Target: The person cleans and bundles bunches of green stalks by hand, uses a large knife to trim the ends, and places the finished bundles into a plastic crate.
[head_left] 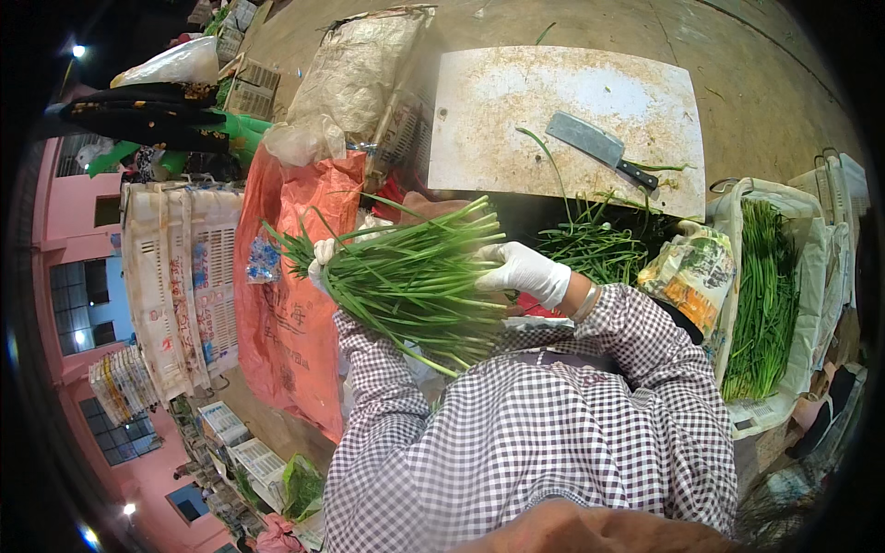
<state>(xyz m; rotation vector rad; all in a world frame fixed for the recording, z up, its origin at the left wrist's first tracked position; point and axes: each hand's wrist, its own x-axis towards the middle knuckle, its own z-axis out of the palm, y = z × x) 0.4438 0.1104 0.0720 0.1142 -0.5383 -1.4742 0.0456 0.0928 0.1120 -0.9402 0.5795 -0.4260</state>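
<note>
cutting board (516, 101): big pale worn slab on the floor, ahead of the person, stained, a few green scraps on it
orange sack (290, 304): large, to the left, beside a white slatted crate (180, 276)
white bag of greens (770, 295): right side, long stalks packed upright-ish, open top
loose greens pile (590, 249): on the floor just below the board, near the right hand
chive bundle (415, 276): held in the air between both hands, over the lap, stalks fanning to the right, cut ends lower right
right hand (525, 272): white glove, fingers curled around the bundle's right part, holding it
left hand (323, 258): white glove, mostly hidden behind the stalks; closed round them or only propping, cannot tell
cleaver (604, 147): flat on the board, untouched, well apart from both hands
step: judged gathering and evening up the bundle, no cutting yet
next move needs: likely a firm hold on the stalks, ends squared, before it goes to the board
</note>
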